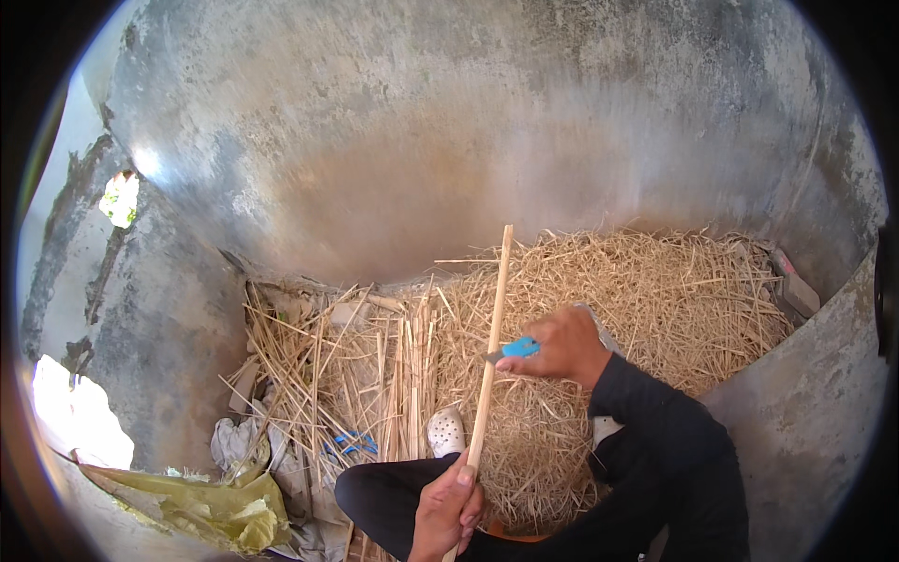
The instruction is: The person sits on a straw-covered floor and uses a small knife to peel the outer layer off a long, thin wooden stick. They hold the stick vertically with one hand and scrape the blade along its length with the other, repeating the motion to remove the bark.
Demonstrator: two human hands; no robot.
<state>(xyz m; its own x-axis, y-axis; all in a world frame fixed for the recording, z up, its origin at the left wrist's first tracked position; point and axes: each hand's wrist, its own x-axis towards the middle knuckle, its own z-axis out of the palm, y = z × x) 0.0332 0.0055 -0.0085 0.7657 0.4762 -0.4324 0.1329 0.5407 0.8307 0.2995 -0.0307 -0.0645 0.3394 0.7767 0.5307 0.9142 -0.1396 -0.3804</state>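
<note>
Two hands on one workpiece. Your left hand [448,510], nearest you at the lower edge, has its fingers [465,478] wrapped around the lower end of a long pale stick [493,342], just above your dark-trousered knee. The stick rises almost upright, tilted slightly right, with its far tip over the straw. Higher up, your right hand [560,345] has its fingers closed on a blue-handled knife [517,349], the blade touching the stick about midway along.

Risk, as a judgement: the blade sits above your left hand on the same shaft; a slip downward along the grain could run it toward those fingers or your knee. The free upper end may also flex and throw the cut off line.

Beside your leg: a white clog [446,432]. Beyond: loose straw [646,300] heaped on the floor, split stalks at left, crumpled sacking [215,506], then the grey concrete wall [449,122].
</note>
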